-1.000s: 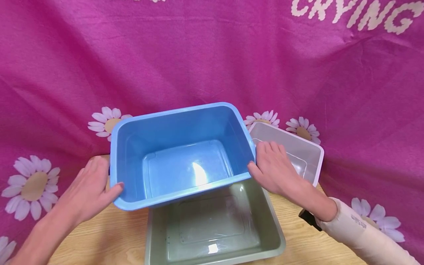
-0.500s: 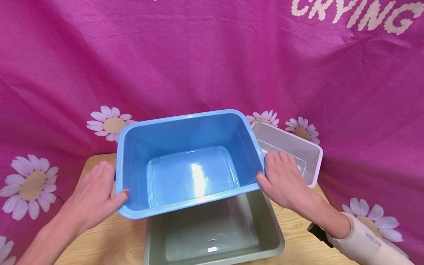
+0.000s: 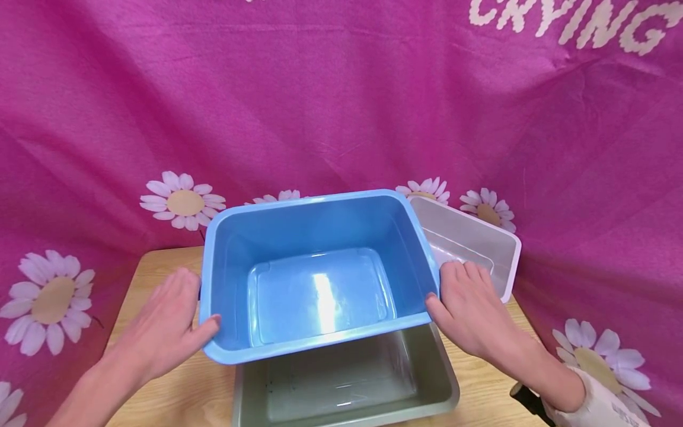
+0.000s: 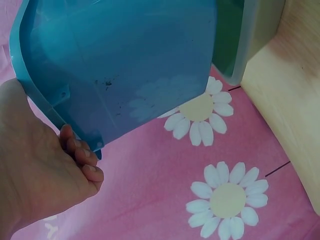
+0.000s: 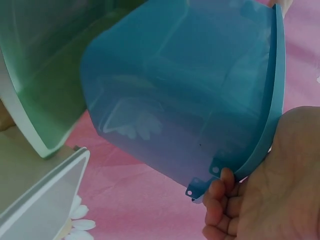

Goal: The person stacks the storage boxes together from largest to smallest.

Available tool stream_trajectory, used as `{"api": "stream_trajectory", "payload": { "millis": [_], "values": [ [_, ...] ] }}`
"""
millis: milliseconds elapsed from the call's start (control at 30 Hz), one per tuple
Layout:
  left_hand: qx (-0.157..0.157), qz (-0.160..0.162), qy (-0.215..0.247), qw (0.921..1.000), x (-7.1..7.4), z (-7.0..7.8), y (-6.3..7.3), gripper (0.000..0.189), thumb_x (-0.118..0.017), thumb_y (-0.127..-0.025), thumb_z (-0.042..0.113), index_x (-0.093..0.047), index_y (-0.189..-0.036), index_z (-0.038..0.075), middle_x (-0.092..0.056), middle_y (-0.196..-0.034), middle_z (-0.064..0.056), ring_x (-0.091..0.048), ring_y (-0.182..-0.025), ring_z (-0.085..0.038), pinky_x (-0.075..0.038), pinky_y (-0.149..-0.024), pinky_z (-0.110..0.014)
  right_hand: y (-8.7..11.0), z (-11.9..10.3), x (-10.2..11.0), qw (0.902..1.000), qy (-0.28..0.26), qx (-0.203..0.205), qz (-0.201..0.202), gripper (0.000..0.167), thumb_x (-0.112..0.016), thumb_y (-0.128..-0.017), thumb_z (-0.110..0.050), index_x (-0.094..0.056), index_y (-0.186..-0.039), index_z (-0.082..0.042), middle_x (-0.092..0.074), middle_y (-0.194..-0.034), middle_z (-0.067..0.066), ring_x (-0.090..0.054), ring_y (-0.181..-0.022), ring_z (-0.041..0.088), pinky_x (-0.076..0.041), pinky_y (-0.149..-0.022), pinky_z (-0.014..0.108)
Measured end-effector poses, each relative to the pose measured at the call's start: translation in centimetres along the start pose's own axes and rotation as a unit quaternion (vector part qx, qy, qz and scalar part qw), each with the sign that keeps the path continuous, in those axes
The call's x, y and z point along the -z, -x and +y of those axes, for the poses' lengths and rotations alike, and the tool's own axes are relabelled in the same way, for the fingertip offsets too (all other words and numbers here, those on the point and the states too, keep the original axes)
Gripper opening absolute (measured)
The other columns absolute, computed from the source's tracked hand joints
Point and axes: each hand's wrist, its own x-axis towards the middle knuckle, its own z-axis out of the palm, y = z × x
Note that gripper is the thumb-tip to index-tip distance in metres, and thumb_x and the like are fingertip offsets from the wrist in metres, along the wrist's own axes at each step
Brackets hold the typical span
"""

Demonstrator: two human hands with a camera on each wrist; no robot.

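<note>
A blue plastic bin [image 3: 320, 296] is held up, tilted, with nothing inside it. My left hand [image 3: 162, 323] grips its left end, thumb over the rim and fingers curled under the edge, as the left wrist view shows on the bin's outer wall [image 4: 135, 65]. At the opposite end my right hand [image 3: 475, 308] grips the rim the same way; in the right wrist view its fingers [image 5: 217, 200] hook beneath the lip near small tabs. Below the blue bin, a larger grey-green bin [image 3: 453, 394] stands on the wooden table [image 3: 171, 391], its far part hidden.
A smaller light grey bin [image 3: 488, 237] stands at the back right, behind my right hand. A pink cloth [image 3: 341, 107] with white daisies hangs around the back and sides of the table. A dark object [image 3: 530, 403] shows by my right wrist.
The blue bin has come down and toward me, shifting somewhat to the right, with both hands still gripping it. It covers more of the grey-green bin. The other bins stay put.
</note>
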Motion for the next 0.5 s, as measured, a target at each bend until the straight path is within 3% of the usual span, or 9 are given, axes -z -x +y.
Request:
{"api": "stream_trajectory", "payload": {
  "millis": [500],
  "values": [
    [-0.012,0.003,-0.003,0.9999,-1.1,0.6,0.5,0.038,-0.076,-0.071,0.024,-0.051,-0.096,0.009,-0.041,-0.08,0.002,-0.041,-0.072,-0.013,-0.04,-0.063,-0.034,2.0,0.3,-0.7,0.9999,0.005,-0.006,0.007,0.018,-0.051,-0.083,-0.022,-0.044,-0.085,-0.005,-0.039,-0.074,0.005,-0.04,-0.072,0.025,-0.03,-0.067,0.039]
  ]
}}
